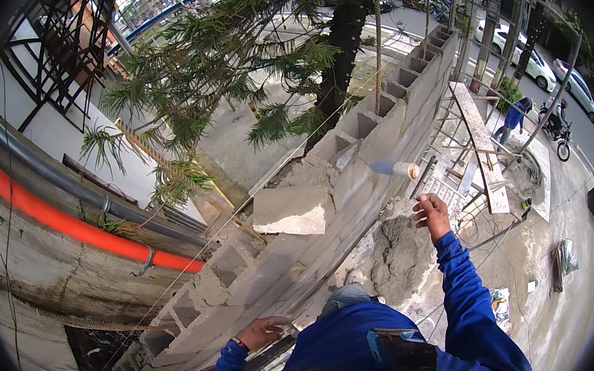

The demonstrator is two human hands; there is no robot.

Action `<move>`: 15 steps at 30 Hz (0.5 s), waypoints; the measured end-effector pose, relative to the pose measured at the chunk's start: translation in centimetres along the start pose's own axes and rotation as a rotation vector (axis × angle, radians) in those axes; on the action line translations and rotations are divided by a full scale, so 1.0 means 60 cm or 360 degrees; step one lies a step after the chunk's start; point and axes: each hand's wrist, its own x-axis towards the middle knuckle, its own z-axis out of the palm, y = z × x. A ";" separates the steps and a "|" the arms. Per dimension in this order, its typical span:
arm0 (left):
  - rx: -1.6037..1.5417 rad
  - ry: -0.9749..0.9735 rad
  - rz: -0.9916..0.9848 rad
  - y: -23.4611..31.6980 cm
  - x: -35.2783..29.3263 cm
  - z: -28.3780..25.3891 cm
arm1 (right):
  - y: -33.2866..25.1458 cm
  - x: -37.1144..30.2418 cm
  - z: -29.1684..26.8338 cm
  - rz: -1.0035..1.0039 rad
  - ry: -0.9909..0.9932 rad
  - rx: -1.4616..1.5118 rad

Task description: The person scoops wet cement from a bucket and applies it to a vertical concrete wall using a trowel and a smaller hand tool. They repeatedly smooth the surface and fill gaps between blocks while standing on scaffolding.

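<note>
My right hand is raised to the right of the hollow-block wall, its fingers apart and slightly curled around nothing. Just beyond its fingertips is a motion-blurred object, pale blue-grey with a round brownish end; it looks separate from the hand, and its kind is unclear. Low beside the wall's near end, my left hand has its fingers stretched out, with nothing visible in them. A grey block piece with a pale broken edge lies on top of the wall, next to rough mortar.
A string runs along the wall; reinforcing bars rise from its cells. Mortar is heaped below to the right. Scaffolding holds a long plank. A person in blue bends farther off. Tree branches overhang the left side.
</note>
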 end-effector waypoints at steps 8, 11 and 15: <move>-0.1690 0.0386 0.0532 0.274 0.186 0.070 | -0.325 -0.003 0.159 -0.0846 -0.0595 -0.2126; -0.1959 0.0439 0.0582 0.324 0.223 0.070 | -0.295 0.027 0.170 -0.0807 -0.0734 -0.2709; -0.1906 0.0684 0.0580 0.313 0.260 0.048 | -0.327 0.017 0.182 -0.0800 -0.0783 -0.2877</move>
